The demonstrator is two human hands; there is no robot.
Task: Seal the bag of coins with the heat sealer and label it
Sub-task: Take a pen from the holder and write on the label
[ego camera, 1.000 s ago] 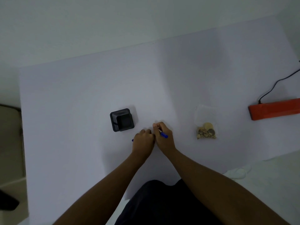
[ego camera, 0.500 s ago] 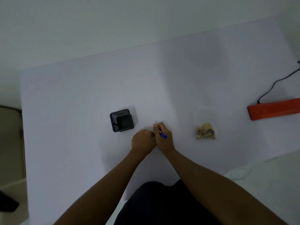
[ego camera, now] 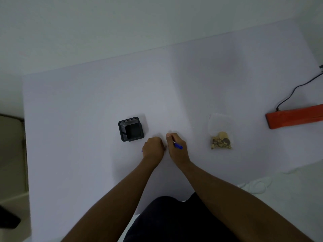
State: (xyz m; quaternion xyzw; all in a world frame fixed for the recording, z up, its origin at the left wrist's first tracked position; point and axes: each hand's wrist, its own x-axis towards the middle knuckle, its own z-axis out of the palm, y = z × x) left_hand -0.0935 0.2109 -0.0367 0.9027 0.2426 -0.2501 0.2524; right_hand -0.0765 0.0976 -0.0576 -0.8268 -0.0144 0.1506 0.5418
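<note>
The bag of coins [ego camera: 220, 137] lies right of both hands, nearer the right hand [ego camera: 176, 147], which grips a blue pen [ego camera: 178, 146]; the left hand [ego camera: 153, 148] is fisted, contents hidden.

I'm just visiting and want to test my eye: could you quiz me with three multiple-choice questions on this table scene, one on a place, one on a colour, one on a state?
1. Where does the bag of coins lie?
A. between the right hand and the heat sealer
B. inside the black holder
C. under the left hand

2. What colour is the heat sealer?
A. green
B. orange-red
C. white

3. What is the right hand doing?
A. resting open
B. holding a blue pen
C. lifting the bag

Answers: 1 A, the bag lies apart between them; 2 B, its body shows orange-red; 3 B, fingers close around the pen.
</note>
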